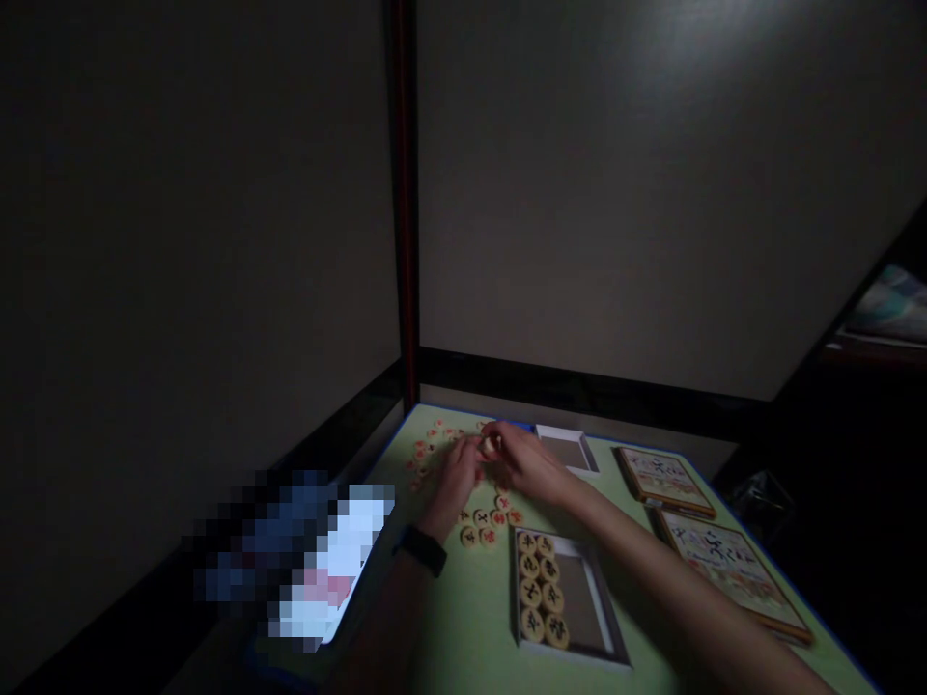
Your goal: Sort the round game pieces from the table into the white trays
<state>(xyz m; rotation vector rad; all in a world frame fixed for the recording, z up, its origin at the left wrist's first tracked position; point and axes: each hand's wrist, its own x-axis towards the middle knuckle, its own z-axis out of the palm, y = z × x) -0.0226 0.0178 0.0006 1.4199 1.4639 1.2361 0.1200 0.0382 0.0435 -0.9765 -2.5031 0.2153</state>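
Note:
Over the far part of the green tabletop, my two hands meet above a scatter of xiangqi pieces. My right hand [516, 456] is closed, its fingertips pinching a round, pale xiangqi piece [491, 445]. Right against it is my left hand [460, 473], fingers curled together; what they hold, if anything, is hidden. Small round pieces with red characters [420, 450] lie spread to the left. Several larger loose pieces [487, 537] lie just nearer than the hands. Below my right forearm, an open tray [604, 603] holds two columns of pieces with dark characters along its left side.
A second shallow tray [569, 450] stands behind my right hand. Two printed flat boxes [666, 480] lie along the table's right side. At the left edge is a bright, pixelated screen-like object [344, 550]. Walls [579, 193] rise behind and left of the table.

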